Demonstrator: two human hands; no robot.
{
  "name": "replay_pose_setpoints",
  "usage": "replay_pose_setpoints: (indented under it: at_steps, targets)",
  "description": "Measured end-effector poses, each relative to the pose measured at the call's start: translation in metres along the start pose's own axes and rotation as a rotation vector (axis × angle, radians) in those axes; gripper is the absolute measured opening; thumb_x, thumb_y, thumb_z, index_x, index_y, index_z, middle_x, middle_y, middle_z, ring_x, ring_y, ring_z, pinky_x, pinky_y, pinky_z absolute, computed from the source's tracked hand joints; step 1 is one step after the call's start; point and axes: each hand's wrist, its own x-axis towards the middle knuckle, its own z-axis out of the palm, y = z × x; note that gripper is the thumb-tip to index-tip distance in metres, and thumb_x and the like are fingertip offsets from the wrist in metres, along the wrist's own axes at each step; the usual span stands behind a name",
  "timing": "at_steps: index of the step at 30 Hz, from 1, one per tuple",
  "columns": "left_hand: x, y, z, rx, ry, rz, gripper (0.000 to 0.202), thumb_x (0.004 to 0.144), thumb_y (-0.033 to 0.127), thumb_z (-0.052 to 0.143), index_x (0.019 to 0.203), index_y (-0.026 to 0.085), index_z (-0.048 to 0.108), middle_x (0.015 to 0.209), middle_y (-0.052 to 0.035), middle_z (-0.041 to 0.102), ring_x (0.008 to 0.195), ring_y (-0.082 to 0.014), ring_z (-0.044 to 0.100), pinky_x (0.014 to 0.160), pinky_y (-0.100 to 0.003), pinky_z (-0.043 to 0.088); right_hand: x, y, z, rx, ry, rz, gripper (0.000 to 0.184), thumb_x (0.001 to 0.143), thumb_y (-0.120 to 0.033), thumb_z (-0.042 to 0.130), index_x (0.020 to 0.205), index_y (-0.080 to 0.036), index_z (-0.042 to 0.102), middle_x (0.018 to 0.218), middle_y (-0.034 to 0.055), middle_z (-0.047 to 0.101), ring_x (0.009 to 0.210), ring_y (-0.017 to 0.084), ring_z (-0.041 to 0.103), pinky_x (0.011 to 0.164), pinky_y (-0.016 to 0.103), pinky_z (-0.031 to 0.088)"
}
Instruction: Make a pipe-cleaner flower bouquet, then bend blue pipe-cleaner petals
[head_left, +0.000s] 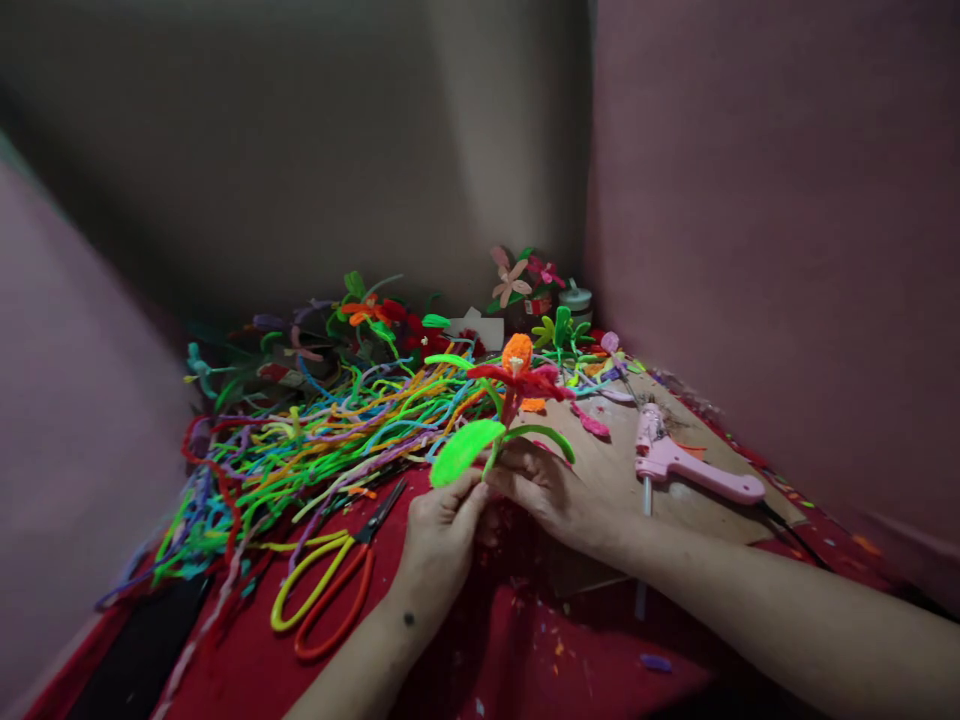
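Observation:
Between my two hands, in the middle of the head view, a pipe cleaner flower (517, 375) stands upright. Its petals are red with one orange on top, and bright green leaves branch from the stem. My left hand (442, 520) pinches the lower stem between thumb and finger, just under the big leaf (466, 452). From the other side my right hand (536, 485) has its fingers closed on the same stem, the tips meeting those of the left. The stem's bottom end is hidden by the fingers.
Scissors (330, 585) with yellow and red handles lie left of my hands, before a heap of coloured pipe cleaners (360, 420). At right, a pink glue gun (694, 470) rests on a brown board (600, 470). Finished flowers (510, 280) stand behind, near the walls.

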Motion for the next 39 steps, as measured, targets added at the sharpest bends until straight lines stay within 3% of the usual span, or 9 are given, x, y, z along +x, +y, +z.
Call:
replay_pose_setpoints:
  at_steps: [7,10,13,15,18,21,28,34,39]
  targets:
    - [0.001,-0.001,0.003,-0.392,-0.257,-0.167,0.024,0.078,0.034,0.063,0.069,0.013,0.058,0.045,0.0031,0.055,0.029,-0.0050,0.043,0.038,-0.017,0.035,-0.008,-0.023,-0.003,0.106,-0.088,0.147,0.033,0.087,-0.047,0.045,0.090,-0.019,0.063,0.060,-0.0008,0.060,0.058,0.014,0.060,0.063,0.029,0.049]
    - [0.001,-0.005,0.002,-0.590,-0.373,-0.217,0.022,0.079,0.033,0.063,0.069,0.014,0.058,0.038,0.0078,0.045,0.025,-0.0029,0.032,0.038,-0.018,0.039,-0.008,-0.027,-0.005,-0.040,-0.043,0.092,0.029,0.086,-0.039,0.048,0.067,-0.022,0.061,0.066,-0.0002,0.062,0.069,0.015,0.060,0.076,0.028,0.048]
    - [0.001,-0.005,0.000,-0.540,-0.447,-0.225,0.024,0.081,0.035,0.060,0.067,0.015,0.058,0.037,0.0084,0.041,0.025,-0.0038,0.027,0.036,-0.020,0.037,-0.008,-0.024,-0.006,-0.082,-0.028,-0.002,0.023,0.086,-0.036,0.049,0.078,-0.022,0.066,0.076,0.0002,0.065,0.081,0.016,0.061,0.086,0.030,0.045]
    - [0.001,-0.003,-0.002,-0.256,-0.371,-0.129,0.025,0.082,0.035,0.057,0.068,0.015,0.061,0.043,0.0040,0.050,0.030,-0.0067,0.039,0.042,-0.021,0.039,-0.007,-0.019,-0.006,-0.075,-0.013,0.006,0.026,0.087,-0.039,0.047,0.090,-0.022,0.066,0.079,0.0016,0.066,0.083,0.018,0.062,0.083,0.032,0.048]
    - [-0.001,-0.004,-0.001,0.258,-0.053,0.184,0.010,0.075,0.027,0.065,0.073,0.018,0.067,0.059,-0.0008,0.061,0.053,-0.0124,0.056,0.056,-0.022,0.040,-0.004,-0.014,-0.005,-0.110,0.014,0.006,0.032,0.087,-0.044,0.045,0.093,-0.022,0.067,0.080,0.0035,0.066,0.086,0.020,0.061,0.081,0.034,0.048]
    - [-0.002,-0.008,0.000,0.439,0.086,0.305,0.009,0.070,0.022,0.067,0.062,0.020,0.064,0.055,0.0007,0.059,0.052,-0.0125,0.055,0.054,-0.022,0.038,-0.003,-0.010,-0.005,-0.127,0.033,-0.030,0.032,0.085,-0.047,0.048,0.092,-0.022,0.067,0.084,0.0037,0.066,0.089,0.020,0.060,0.083,0.033,0.047]
    - [0.000,0.004,0.003,-0.010,-0.220,-0.065,0.028,0.083,0.033,0.054,0.063,0.014,0.059,0.048,0.0006,0.058,0.036,-0.0081,0.050,0.043,-0.019,0.035,-0.009,-0.012,-0.010,-0.113,-0.150,0.054,0.040,0.090,-0.049,0.041,0.075,-0.017,0.061,0.062,0.0014,0.062,0.061,0.015,0.057,0.067,0.029,0.047]
    - [-0.003,0.005,0.003,-0.406,-0.327,-0.169,0.024,0.081,0.031,0.058,0.067,0.012,0.059,0.043,0.0034,0.053,0.027,-0.0034,0.038,0.039,-0.018,0.034,-0.010,-0.016,-0.011,-0.231,0.009,-0.094,0.030,0.089,-0.040,0.043,0.078,-0.017,0.059,0.081,0.0031,0.061,0.085,0.016,0.056,0.085,0.031,0.043]
    - [-0.005,-0.007,-0.004,-0.696,-0.565,-0.238,0.021,0.081,0.031,0.060,0.070,0.013,0.062,0.035,0.0087,0.042,0.021,-0.0006,0.019,0.031,-0.016,0.031,-0.010,-0.013,-0.010,-0.034,-0.088,-0.066,0.022,0.086,-0.032,0.052,0.099,-0.022,0.066,0.092,0.0016,0.064,0.092,0.016,0.058,0.089,0.031,0.041]
